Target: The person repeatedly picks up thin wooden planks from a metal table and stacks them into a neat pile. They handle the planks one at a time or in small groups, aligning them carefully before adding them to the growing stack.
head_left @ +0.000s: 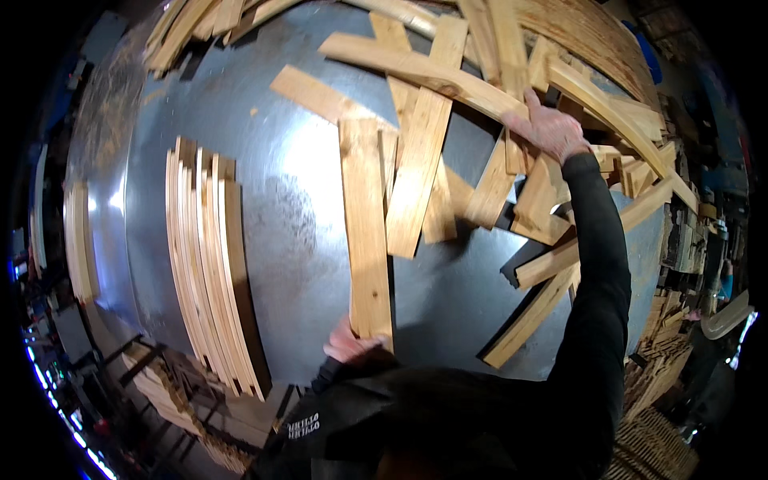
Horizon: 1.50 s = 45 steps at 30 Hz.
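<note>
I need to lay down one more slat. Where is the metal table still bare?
Bare metal table lies between the stacked slats and the long board in the left hand. Crowded: the loose board pile under the right hand.

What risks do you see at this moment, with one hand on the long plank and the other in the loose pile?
1. The right hand presses on a loose pile of slats; crossed pieces may shift and pinch fingers.
2. The left hand holds the long plank at its end; rough wood may give splinters to bare skin.
</note>
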Motion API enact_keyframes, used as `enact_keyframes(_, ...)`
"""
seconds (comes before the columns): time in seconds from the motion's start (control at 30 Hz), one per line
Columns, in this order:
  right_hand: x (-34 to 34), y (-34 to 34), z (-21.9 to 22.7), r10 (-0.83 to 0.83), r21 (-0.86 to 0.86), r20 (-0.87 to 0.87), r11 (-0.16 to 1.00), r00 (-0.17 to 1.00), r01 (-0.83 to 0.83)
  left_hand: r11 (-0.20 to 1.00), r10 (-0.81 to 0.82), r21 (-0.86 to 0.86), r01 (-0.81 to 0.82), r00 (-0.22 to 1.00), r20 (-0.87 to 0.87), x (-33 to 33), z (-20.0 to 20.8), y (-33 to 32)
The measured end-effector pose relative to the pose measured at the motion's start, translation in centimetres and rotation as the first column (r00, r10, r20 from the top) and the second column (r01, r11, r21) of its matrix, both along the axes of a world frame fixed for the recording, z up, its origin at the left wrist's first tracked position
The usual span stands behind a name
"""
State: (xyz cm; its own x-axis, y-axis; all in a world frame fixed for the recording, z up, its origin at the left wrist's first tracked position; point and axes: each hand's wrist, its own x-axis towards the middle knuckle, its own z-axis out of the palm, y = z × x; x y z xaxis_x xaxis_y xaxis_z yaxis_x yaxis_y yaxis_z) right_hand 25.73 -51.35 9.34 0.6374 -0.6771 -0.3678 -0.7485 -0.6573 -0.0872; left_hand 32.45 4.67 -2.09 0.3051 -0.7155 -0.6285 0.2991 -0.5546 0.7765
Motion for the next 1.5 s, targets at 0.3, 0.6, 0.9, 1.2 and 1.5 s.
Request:
enact_keyframes(0.3, -4.5, 17.1, 0.7, -0.258, 0.054, -0.244, 0.959, 0.935, 0.279, 0.983, 0.181, 0.044, -0.177, 0.975, -0.129, 6.7, 12.6, -0.9)
enact_keyframes(0.6, 12.0, 18.0, -2.9, -0.147, -0.615, 0.239, 0.742, 0.960, 0.267, 1.000, -0.014, -0.021, 0.012, 0.994, -0.109, 2.6, 9.9, 2.9)
enact_keyframes(0.9, 5.4, 17.5, 0.6, -0.020, 0.288, 0.139, 0.957, 0.990, -0.021, 0.904, 0.322, 0.047, -0.425, 0.748, 0.580, 12.8, 21.9, 13.7)
enact_keyframes(1.2, 17.9, 8.4, 4.6, 0.179, -0.301, 0.327, 0.950, 0.928, -0.077, 0.610, -0.270, 0.532, -0.587, 0.478, 0.836, 35.9, 7.6, 29.3)
enact_keyframes(1.5, 18.8, 5.9, -1.5, -0.007, -0.085, -0.015, 0.996, 1.000, 0.006, 0.375, -0.330, 0.735, -0.565, 0.660, 0.675, 36.3, 8.1, 27.0)
